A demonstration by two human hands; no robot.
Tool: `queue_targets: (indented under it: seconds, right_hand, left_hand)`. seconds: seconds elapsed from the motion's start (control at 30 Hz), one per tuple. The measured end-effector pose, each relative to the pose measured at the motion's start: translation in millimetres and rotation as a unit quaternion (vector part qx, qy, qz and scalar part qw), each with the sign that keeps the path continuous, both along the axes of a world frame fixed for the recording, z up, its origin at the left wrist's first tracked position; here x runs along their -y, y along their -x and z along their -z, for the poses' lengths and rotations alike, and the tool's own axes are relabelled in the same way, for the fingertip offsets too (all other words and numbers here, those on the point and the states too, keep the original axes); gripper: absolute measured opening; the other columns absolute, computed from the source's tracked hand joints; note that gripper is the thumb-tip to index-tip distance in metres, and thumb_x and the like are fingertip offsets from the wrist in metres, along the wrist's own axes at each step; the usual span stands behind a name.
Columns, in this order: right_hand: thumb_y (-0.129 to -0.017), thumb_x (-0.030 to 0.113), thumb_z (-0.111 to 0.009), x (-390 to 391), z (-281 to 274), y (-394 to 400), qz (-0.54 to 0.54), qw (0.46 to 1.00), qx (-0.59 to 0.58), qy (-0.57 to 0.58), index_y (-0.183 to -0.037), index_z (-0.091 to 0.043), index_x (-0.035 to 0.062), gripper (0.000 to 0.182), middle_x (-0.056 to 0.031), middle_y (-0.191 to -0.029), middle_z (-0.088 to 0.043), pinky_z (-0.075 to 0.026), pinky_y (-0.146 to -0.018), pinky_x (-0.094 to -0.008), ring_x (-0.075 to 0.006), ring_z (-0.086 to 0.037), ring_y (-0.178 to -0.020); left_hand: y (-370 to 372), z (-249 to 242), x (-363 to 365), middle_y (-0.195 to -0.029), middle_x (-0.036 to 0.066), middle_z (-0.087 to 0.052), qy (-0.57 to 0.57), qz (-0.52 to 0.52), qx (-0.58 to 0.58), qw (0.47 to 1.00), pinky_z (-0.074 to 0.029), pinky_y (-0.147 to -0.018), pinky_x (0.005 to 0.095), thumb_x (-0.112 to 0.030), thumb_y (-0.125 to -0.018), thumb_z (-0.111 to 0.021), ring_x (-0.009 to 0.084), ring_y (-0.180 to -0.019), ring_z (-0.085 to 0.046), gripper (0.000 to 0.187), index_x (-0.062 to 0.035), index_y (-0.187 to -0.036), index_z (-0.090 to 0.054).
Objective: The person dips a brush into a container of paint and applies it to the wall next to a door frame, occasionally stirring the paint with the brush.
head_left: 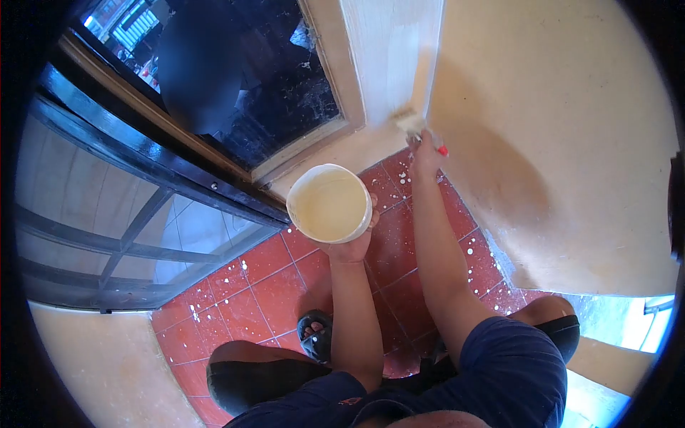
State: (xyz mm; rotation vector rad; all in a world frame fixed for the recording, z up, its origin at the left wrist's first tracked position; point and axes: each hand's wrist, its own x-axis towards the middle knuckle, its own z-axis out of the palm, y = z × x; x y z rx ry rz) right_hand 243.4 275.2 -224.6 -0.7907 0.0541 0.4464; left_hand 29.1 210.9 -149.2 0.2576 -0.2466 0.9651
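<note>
My left hand (351, 247) supports a round white tub (362, 227) from below and its far side, with fingertips showing past its right edge. Cream-coloured paint (330, 205) fills much of the tub. Farther out, my right hand (425, 155) is closed around a paintbrush (409, 121) with a red-tipped handle. Its pale bristles are at the low end of the wall corner, where a white-streaked strip (382, 57) meets the cream wall (542, 121).
Paint spatters dot the red tile floor (260, 307). To the left are a dark-paned window (292, 85) in a cream frame and a dark metal-framed glass door (135, 235). My sandalled foot (315, 335) is on the tiles between my bent knees.
</note>
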Motion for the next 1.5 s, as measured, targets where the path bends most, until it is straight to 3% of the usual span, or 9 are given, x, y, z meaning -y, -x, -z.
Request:
queue_targets:
  seconds: [0.2,0.3,0.5,0.6,0.97,1.1,1.37,1.43,1.5]
  right_hand:
    - [-0.083,0.004,-0.055,1,-139,-7,0.002,0.988,0.023,-0.152,-0.105,-0.047,0.0008,0.023,-0.0127,-0.100,-0.057,-0.056,-0.072,-0.0341,-0.0243,-0.062,-0.084]
    - [-0.084,0.005,-0.057,0,-120,-6,0.000,0.982,0.072,-0.177,-0.108,-0.046,0.0017,0.026,-0.0131,-0.103,-0.057,-0.055,-0.070,-0.0341,-0.0231,-0.062,-0.087]
    - [-0.084,0.006,-0.055,9,20,12,-0.002,1.000,0.010,-0.006,-0.110,-0.044,0.0029,0.028,-0.0110,-0.099,-0.058,-0.056,-0.070,-0.0350,-0.0222,-0.062,-0.083]
    - [-0.084,0.006,-0.055,25,30,5,0.016,0.999,-0.028,0.015,-0.110,-0.044,0.0026,0.028,-0.0119,-0.099,-0.058,-0.057,-0.068,-0.0337,-0.0216,-0.062,-0.081]
    - [-0.086,0.005,-0.052,1,-188,-44,-0.013,0.981,0.061,-0.184,-0.107,-0.048,-0.0020,0.022,-0.0141,-0.106,-0.056,-0.055,-0.076,-0.0327,-0.0241,-0.060,-0.092]
    - [-0.085,0.006,-0.055,3,-152,-42,-0.030,0.977,0.052,-0.206,-0.113,-0.044,0.0004,0.030,-0.0125,-0.107,-0.053,-0.055,-0.075,-0.0351,-0.0244,-0.059,-0.090]
    - [-0.086,0.008,-0.053,16,16,-44,-0.027,0.998,-0.050,0.009,-0.112,-0.047,0.0014,0.028,-0.0121,-0.103,-0.057,-0.056,-0.072,-0.0365,-0.0245,-0.061,-0.089]
    - [-0.086,0.008,-0.053,10,-3,-43,-0.042,0.996,-0.050,0.059,-0.113,-0.047,0.0011,0.028,-0.0118,-0.103,-0.058,-0.056,-0.071,-0.0361,-0.0243,-0.061,-0.088]
    - [-0.083,0.002,-0.053,-1,-36,-38,-0.024,0.999,-0.035,-0.026,-0.107,-0.050,0.0000,0.025,-0.0109,-0.101,-0.058,-0.054,-0.067,-0.0326,-0.0203,-0.061,-0.084]
  left_hand:
    - [0,-1,0,-0.124,0.015,-0.041,-0.021,-0.013,-0.009,1.000,-0.048,-0.064,0.0368,-0.057,-0.075,-0.059,0.0373,-0.097,-0.048,0.073,-0.0143,-0.130,-0.039]
    - [-1,-4,-1,-0.124,0.015,-0.040,-0.028,-0.009,0.000,1.000,-0.048,-0.065,0.0367,-0.055,-0.075,-0.061,0.0367,-0.098,-0.047,0.071,-0.0140,-0.129,-0.040]
    - [-3,-6,3,-0.124,0.015,-0.039,-0.012,0.013,0.013,1.000,-0.047,-0.066,0.0381,-0.053,-0.076,-0.060,0.0365,-0.098,-0.046,0.069,-0.0132,-0.129,-0.041]
    - [2,-9,5,-0.124,0.015,-0.039,-0.014,0.008,0.003,1.000,-0.047,-0.066,0.0383,-0.053,-0.077,-0.059,0.0368,-0.098,-0.046,0.067,-0.0131,-0.128,-0.042]
    - [7,-10,3,-0.122,0.015,-0.041,-0.040,-0.012,-0.001,0.999,-0.047,-0.064,0.0367,-0.051,-0.079,-0.058,0.0355,-0.097,-0.047,0.062,-0.0126,-0.126,-0.044]
    - [2,-12,2,-0.123,0.015,-0.041,-0.042,-0.010,-0.005,0.999,-0.047,-0.065,0.0368,-0.053,-0.078,-0.057,0.0359,-0.096,-0.047,0.065,-0.0135,-0.127,-0.043]
    - [3,-8,6,-0.123,0.017,-0.044,-0.016,0.001,0.007,1.000,-0.048,-0.065,0.0385,-0.056,-0.080,-0.053,0.0372,-0.094,-0.047,0.066,-0.0131,-0.129,-0.042]
    - [7,-8,7,-0.123,0.017,-0.044,0.038,-0.032,-0.056,0.997,-0.049,-0.063,0.0382,-0.054,-0.081,-0.052,0.0371,-0.094,-0.048,0.062,-0.0130,-0.127,-0.044]
    - [6,-7,5,-0.123,0.017,-0.045,0.026,-0.025,-0.045,0.998,-0.049,-0.062,0.0377,-0.052,-0.082,-0.051,0.0370,-0.094,-0.049,0.060,-0.0125,-0.126,-0.045]
